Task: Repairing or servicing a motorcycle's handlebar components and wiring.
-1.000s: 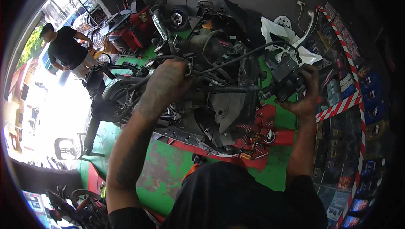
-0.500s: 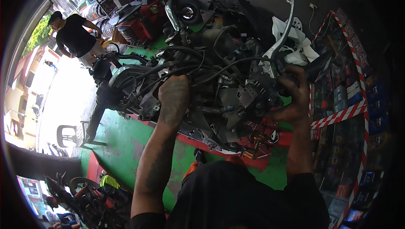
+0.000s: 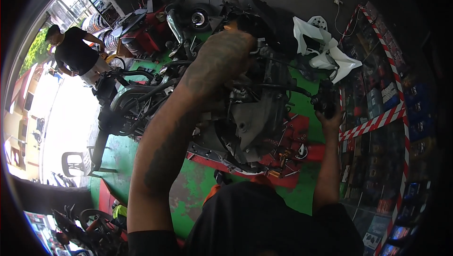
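A partly stripped motorcycle [image 3: 257,114] lies before me, its frame, hoses and dark panels exposed. My left hand [image 3: 231,51] reaches far over its middle, knuckles up and fingers curled down. Whatever those fingers close on is hidden behind the hand, close to a small metal fitting. Off the right end of the motorcycle, my right hand [image 3: 330,118] grips a black part [image 3: 324,100] from below. A black hose [image 3: 288,86] runs from that part back to the motorcycle. The exact kind of the part is too dark to tell.
Tools [image 3: 288,159] lie on a red platform [image 3: 302,128] under the motorcycle. White fairing panels [image 3: 325,51] rest beyond my right hand, near a display case [image 3: 373,136] edged with striped tape. A person [image 3: 78,55] stands at the far left, beyond a plastic chair [image 3: 75,162].
My left hand has moved up and right across the motorcycle. My right hand has shifted down, now around the black part. The long silver lever seen before is out of sight.
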### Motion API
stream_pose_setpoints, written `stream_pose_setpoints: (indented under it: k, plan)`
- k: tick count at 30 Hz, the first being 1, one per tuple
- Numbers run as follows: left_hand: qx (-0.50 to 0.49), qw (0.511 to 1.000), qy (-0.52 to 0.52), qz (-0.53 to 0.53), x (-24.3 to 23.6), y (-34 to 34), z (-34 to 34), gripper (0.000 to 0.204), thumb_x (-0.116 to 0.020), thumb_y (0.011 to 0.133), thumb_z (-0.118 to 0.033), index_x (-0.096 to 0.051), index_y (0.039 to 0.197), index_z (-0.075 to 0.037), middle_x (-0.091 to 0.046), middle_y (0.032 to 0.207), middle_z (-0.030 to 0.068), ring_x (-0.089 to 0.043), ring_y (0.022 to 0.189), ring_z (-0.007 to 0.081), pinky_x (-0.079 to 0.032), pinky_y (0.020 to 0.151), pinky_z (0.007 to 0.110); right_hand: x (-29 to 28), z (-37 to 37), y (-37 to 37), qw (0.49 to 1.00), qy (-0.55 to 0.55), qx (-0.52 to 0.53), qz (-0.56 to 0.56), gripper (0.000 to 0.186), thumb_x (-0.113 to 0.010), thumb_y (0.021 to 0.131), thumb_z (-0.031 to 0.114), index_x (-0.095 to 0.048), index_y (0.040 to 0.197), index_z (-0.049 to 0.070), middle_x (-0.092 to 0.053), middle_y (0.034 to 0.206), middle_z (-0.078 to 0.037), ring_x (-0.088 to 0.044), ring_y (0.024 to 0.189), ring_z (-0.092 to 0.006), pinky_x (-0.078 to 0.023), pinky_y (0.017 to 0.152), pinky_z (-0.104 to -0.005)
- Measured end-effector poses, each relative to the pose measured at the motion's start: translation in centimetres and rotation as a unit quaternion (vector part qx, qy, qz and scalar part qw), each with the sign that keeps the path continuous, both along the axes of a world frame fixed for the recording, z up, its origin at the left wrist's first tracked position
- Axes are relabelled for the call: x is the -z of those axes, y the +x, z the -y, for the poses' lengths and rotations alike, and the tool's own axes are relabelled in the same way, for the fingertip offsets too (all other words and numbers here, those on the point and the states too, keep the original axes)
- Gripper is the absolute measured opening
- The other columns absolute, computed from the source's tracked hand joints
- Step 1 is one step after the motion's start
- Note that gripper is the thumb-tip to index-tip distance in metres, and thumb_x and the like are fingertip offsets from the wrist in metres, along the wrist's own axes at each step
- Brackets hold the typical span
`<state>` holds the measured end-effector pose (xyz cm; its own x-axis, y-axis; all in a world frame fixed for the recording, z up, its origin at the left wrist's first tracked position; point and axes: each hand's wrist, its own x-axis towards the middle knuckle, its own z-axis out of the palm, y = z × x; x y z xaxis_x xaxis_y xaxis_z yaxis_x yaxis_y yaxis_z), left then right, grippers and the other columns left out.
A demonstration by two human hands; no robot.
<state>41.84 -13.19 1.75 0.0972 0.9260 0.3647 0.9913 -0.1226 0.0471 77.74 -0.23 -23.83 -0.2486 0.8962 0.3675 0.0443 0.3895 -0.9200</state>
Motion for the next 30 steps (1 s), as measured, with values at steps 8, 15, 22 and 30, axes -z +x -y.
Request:
stream_pose_setpoints:
  k: [8, 15, 22, 30]
  plan:
    - [0.002, 0.998, -0.033, -0.053, -7.2, 0.4, 0.3, 0.024, -0.074, 0.093, -0.023, -0.073, 0.103, -0.001, -0.073, 0.086, 0.0173, -0.073, 0.079, 0.0326, -0.058, 0.075, 0.044, 12.5, 2.0, -3.9, 0.988, -0.147, -0.045, -0.002, 0.083, -0.073, 0.094, 0.045, -0.040, 0.152, -0.005, -0.051, 0.148, -0.021, -0.049, 0.138, -0.0304, -0.036, 0.116, -0.0415]
    - [-0.099, 0.985, 0.066, 0.124, -11.9, -7.6, 15.2, 0.021, -0.073, 0.097, -0.017, -0.075, 0.109, -0.001, -0.076, 0.083, 0.0097, -0.071, 0.073, 0.0135, -0.054, 0.067, 0.029, 14.0, 3.7, -5.5, 0.974, -0.165, -0.154, 0.018, 0.083, -0.057, 0.100, 0.058, -0.035, 0.157, 0.001, -0.052, 0.149, -0.018, -0.052, 0.137, -0.0319, -0.041, 0.113, -0.0438]
    - [-0.299, 0.933, -0.052, 0.192, -8.8, -18.9, 26.3, 0.029, -0.070, 0.095, -0.009, -0.070, 0.121, 0.003, -0.076, 0.099, 0.0100, -0.069, 0.081, 0.0128, -0.055, 0.076, 0.030, 6.6, 3.4, -1.4, 0.950, -0.257, -0.172, -0.054, 0.087, -0.045, 0.100, 0.071, -0.034, 0.159, 0.008, -0.054, 0.147, -0.017, -0.062, 0.123, -0.0280, -0.050, 0.103, -0.0444]
    - [-0.231, 0.829, -0.058, 0.506, 11.5, -35.7, 28.0, 0.076, -0.077, 0.091, -0.014, -0.039, 0.157, -0.005, -0.060, 0.136, 0.0134, -0.061, 0.118, 0.0221, -0.052, 0.099, 0.035, -12.7, 5.2, -2.0, 0.981, 0.050, 0.165, 0.091, 0.048, -0.051, 0.109, 0.038, -0.058, 0.139, 0.002, -0.063, 0.135, -0.012, -0.061, 0.122, -0.0223, -0.044, 0.108, -0.0369]
